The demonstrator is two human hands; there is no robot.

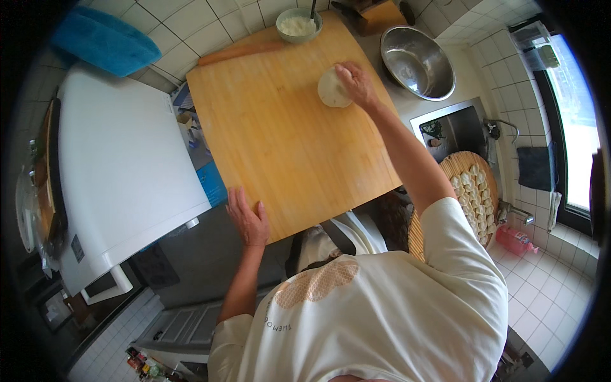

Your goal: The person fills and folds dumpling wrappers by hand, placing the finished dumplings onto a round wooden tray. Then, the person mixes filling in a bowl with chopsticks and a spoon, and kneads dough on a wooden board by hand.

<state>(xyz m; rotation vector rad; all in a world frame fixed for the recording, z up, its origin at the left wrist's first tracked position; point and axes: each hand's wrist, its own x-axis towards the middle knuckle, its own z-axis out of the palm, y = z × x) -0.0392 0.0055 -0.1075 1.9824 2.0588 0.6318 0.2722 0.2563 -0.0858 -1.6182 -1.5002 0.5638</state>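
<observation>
A round, pale piece of dough (333, 89) lies on the large wooden board (296, 138), toward its far right side. My right hand (355, 86) is on the dough's right edge, fingers curled in against it; part of the dough is hidden under the hand. At the board's near left corner rests my left hand (249, 220), holding nothing, its thumb apart from the fingers. A bowl of white flour-like powder (297, 26) with a dark-handled utensil in it stands at the board's far edge.
A steel basin (417, 62) stands right of the board, beyond a sink (451, 129). Several shaped dumplings (475, 200) cover a round slatted tray (451, 164). Nearby sits a pink bottle (515, 240). A white appliance (124, 176) flanks the board's left side, with a blue cloth (105, 40) above.
</observation>
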